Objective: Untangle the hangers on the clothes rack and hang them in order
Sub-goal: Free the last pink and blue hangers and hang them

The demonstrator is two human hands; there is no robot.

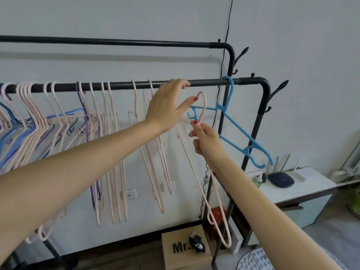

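Item: pink hanger [202, 106], pinched at its neck in my right hand [206, 141], hook just below the rail [120, 85]. My left hand [167, 106], fingers spread, rests on the rail. Blue hanger [241, 131] hangs at the rail's right end.

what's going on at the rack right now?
A person is sorting hangers on the lower rail. The right hand holds a pink hanger by its neck, hook up and not yet on the rail. The left hand rests fingers on the rail beside it. A blue hanger hangs tilted at the right end; a crowded bunch remains on the left.
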